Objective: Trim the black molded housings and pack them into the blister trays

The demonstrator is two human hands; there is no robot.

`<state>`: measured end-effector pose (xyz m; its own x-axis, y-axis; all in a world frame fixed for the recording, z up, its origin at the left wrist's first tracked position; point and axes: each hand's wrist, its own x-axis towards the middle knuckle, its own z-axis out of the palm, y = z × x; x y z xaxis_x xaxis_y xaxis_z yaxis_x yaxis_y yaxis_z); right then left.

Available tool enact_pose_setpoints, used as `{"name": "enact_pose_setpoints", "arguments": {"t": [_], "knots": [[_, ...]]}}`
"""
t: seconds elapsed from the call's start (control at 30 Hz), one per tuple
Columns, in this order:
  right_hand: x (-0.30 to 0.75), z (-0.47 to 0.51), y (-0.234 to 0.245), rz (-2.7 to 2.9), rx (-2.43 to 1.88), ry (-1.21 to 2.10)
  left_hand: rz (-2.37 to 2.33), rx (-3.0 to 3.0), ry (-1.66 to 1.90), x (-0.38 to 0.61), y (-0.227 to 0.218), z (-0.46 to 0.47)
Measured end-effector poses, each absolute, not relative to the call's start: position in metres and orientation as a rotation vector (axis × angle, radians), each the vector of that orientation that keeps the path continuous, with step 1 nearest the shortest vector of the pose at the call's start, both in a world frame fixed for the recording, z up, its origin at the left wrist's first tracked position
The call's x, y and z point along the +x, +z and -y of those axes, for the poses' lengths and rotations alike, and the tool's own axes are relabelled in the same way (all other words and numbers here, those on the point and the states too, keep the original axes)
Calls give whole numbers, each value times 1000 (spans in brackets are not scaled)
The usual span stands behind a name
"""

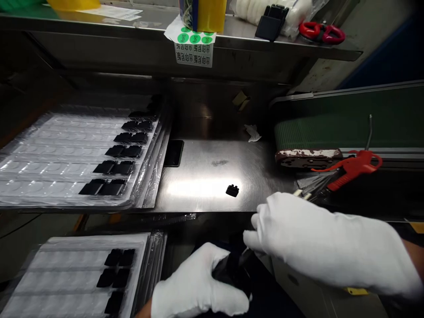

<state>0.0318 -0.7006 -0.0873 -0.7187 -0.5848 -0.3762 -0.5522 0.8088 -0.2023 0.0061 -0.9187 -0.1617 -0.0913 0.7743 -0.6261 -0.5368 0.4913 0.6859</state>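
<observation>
Left grip (200, 282): clamped on a black part (228, 270), seemingly to steady it for the other hand. Right grip (273, 225): curled close by that part; hold itself impossible to tell. Left of left grip: lower tray (73, 261), black pieces (121, 277) at its nearer end, likely for short reach. Ahead of both, on desk (195, 194): small black piece (232, 191). Ahead-right of right grip: red air gun (358, 165), presumably parked handy.

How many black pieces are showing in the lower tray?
5 black pieces: two in the top row, two in the middle row, one in the row below. Others may be hidden past the picture's bottom edge.
</observation>
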Motion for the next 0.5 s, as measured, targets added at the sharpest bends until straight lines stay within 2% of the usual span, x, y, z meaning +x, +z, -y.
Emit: {"name": "enact_pose_setpoints", "arguments": {"t": [0.13,0.2,0.33,0.5], "knots": [[52,707,-97,-2697,-142,-699,-1249,201,1188,3,-159,925],[63,724,-111,-2683,113,-848,-1249,168,1225,3,-157,925],[75,761,-145,-2646,240,-833,-1309,101,1242,7,-156,924],[79,742,-156,-3104,390,-735,-1355,113,1228,5,-160,931]]}}
